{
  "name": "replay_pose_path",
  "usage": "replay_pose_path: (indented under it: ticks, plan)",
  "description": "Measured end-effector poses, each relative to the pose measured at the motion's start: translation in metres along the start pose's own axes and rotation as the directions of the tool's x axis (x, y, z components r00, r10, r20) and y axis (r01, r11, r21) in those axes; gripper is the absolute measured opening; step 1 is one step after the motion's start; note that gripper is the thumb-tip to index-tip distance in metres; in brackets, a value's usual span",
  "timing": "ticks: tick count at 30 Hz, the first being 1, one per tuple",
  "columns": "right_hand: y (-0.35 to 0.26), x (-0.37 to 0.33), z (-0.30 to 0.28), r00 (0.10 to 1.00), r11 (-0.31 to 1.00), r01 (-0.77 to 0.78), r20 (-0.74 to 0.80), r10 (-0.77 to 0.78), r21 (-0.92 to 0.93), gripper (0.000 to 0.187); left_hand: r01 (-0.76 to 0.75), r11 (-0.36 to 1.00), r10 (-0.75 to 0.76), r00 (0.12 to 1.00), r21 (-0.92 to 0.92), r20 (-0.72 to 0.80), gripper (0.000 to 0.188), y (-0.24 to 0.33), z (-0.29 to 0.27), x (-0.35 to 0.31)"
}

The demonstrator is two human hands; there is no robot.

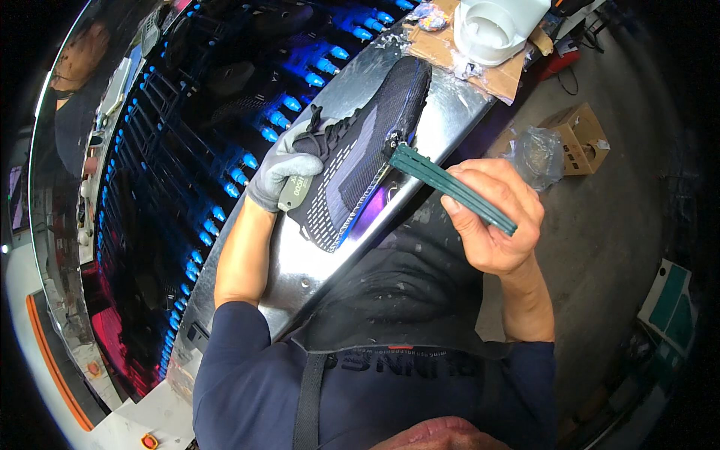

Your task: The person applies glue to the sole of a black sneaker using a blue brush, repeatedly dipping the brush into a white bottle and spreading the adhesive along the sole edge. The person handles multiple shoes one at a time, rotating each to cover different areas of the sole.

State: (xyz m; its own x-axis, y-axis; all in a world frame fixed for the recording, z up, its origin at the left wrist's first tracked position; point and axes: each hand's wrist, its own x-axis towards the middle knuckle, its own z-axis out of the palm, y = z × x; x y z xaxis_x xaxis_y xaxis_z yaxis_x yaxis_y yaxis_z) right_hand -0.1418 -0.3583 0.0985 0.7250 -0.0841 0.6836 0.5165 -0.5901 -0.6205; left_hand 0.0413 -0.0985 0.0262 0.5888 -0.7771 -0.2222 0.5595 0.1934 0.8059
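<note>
A black knit shoe upper (356,157) with laces, rows of white dashes and a blue line along its lower edge lies tilted over the metal ledge. My left hand (281,171), in a grey glove, is closed round it at the laces and opening. A grey-green shoe last (297,193) sticks out of that opening beside my fingers. My bare right hand (501,214) grips a brush (450,189) by its flat green handle. The dark brush head touches the side of the shoe's lower edge, near the middle. The shoe's underside is mostly hidden from this view.
Beyond the metal ledge (296,259) runs a dark conveyor with rows of blue-tipped pegs (279,120). A white container (491,34) stands on stained cardboard (435,49) at the far end. On the floor to the right are an open carton (579,142) and a clear plastic bag (537,159).
</note>
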Motion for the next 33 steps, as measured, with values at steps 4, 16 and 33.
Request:
replay_pose_path:
  ticks: [4, 16, 33]
  plan:
    - [-0.013, -0.003, 0.011, 0.999, 0.994, 0.043, -0.004, -0.043, -0.097, 0.029, -0.015, 1.0, 0.015, 1.0, 0.012, 0.022, 0.076, 0.002, 0.003, 0.0]
    - [-0.029, -0.007, 0.025, 0.977, 0.966, 0.172, 0.162, -0.141, -0.194, 0.034, -0.01, 1.0, 0.011, 0.995, -0.009, 0.098, 0.082, 0.013, 0.031, 0.006]
    - [0.044, 0.046, -0.039, 0.978, 0.982, -0.055, 0.189, 0.09, -0.182, 0.02, 0.056, 0.965, -0.022, 0.991, -0.258, 0.135, 0.072, 0.005, 0.013, 0.009]
